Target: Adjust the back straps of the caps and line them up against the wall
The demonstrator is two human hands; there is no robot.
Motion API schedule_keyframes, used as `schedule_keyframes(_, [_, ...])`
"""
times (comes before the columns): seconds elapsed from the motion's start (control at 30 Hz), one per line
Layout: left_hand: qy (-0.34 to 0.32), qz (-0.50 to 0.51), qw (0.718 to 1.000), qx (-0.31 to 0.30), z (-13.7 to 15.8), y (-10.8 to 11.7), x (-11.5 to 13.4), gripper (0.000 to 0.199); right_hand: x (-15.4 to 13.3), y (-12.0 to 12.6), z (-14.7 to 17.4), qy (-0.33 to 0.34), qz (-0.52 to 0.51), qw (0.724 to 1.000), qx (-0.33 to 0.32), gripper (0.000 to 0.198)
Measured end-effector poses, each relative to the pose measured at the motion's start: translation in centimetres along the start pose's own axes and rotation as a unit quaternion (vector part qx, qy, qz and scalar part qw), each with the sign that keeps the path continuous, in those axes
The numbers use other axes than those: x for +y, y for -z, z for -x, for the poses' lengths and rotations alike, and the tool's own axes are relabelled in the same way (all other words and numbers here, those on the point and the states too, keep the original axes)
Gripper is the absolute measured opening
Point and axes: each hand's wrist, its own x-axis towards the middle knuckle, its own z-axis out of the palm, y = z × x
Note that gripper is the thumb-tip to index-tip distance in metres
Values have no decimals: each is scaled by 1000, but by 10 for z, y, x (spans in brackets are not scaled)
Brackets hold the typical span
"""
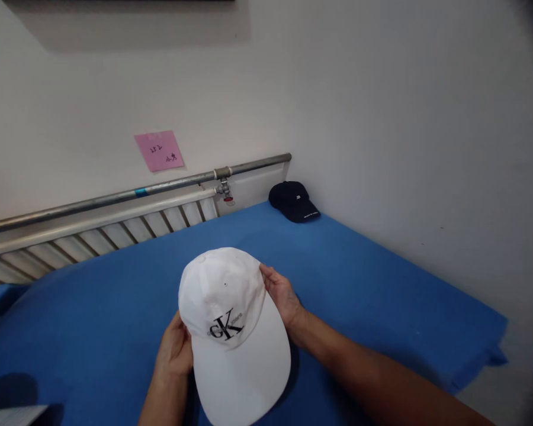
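Note:
A white baseball cap (222, 290) with black lettering on its front is held up over the blue-covered table (115, 307), its brim towards me. My left hand (175, 343) grips the cap's left edge, with the fingertips tucked out of sight behind it. On the other side, my right hand (282, 296) pinches the cap's right edge near where brim and crown meet. A dark navy baseball cap (293, 201) with small white marks sits apart from my hands, in the table's far corner by the wall.
Along the back wall run a metal pipe (177, 182) with a red-handled valve (225, 192) and a white radiator (124, 231). A pink paper note (159, 151) is stuck above the pipe. At the lower left lies a pale sheet-like item (15, 415). A plain wall (404, 148) borders the right side.

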Motion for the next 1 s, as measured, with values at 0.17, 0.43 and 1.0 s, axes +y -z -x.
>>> schedule_keyframes(0.17, [-25, -14, 999, 14, 3, 0, 11, 39, 5, 1, -1, -29, 16, 999, 14, 41])
schedule_keyframes(0.43, [-210, 61, 976, 21, 6, 26, 39, 37, 32, 4, 0, -108, 58, 990, 73, 24])
schedule_keyframes(1.0, [-298, 94, 950, 23, 16, 13, 45, 39, 42, 10, -4, -95, 91, 985, 108, 21])
